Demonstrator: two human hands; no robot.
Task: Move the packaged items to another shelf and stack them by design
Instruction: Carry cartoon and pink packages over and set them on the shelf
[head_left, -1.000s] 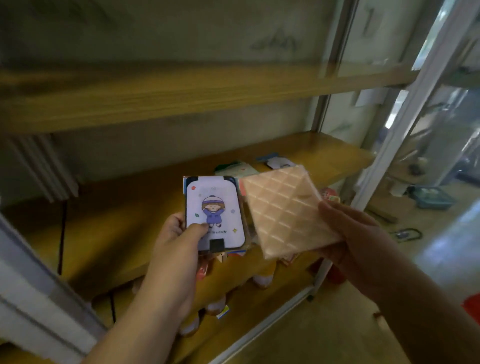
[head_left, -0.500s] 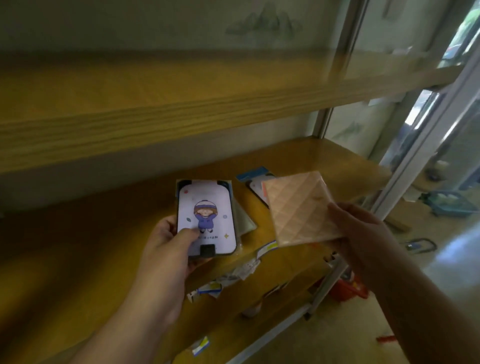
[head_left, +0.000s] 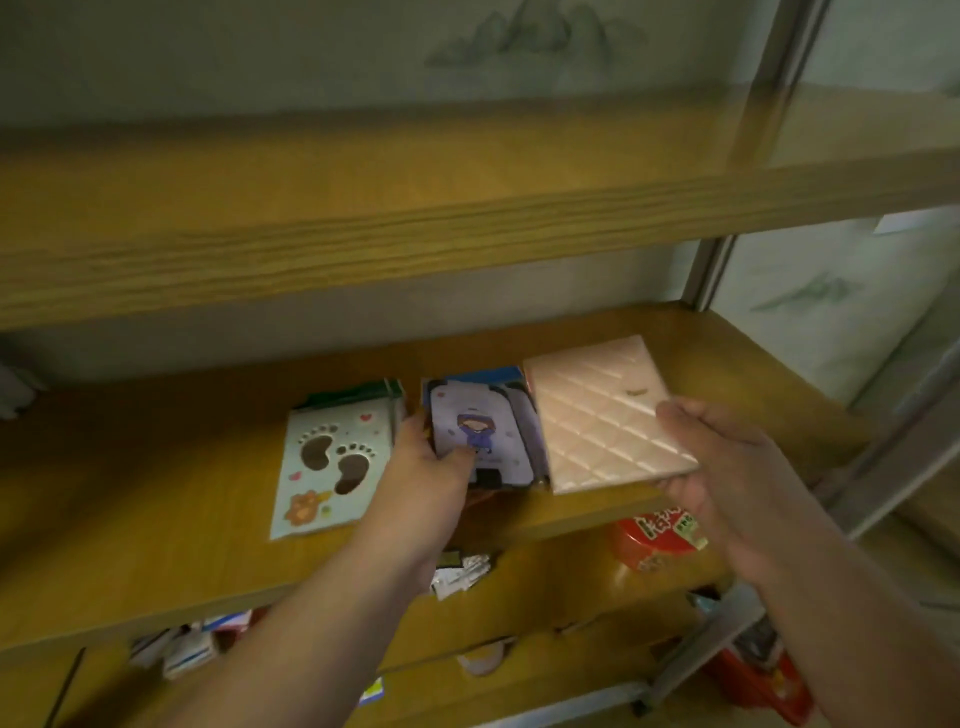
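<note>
two packages held over the middle shelf

the person's left hand (head_left: 423, 467) is gripping a lilac cartoon-girl package (head_left: 480, 431), with the thumb lying across the lower front of the card and the other fingers curled round its left edge and hidden behind it. the package is sitting low over the middle shelf (head_left: 156, 493), on or just above a small pile with a blue-edged item showing behind its top edge; whether it is resting on that pile cannot be told.

the right hand (head_left: 722, 467) is pinching a pale pink quilted package (head_left: 597, 415) by its right edge, the thumb lying on top near the corner and the fingers curling underneath. the pink package is tilting slightly and hanging just above the shelf, its left edge touching or just overlapping the lilac package.

a pale green footprint-design package (head_left: 335, 462) is lying flat on the same shelf just to the left of the left hand, on top of a dark green item whose edge is peeking out behind it.

on the lower shelf (head_left: 545, 577) a red snack tub (head_left: 657, 538) is standing under the right wrist, and some crumpled silver wrappers (head_left: 460, 571) are lying beneath the left forearm. the upper shelf (head_left: 415, 208) is running across the top of the view, blurred.
</note>
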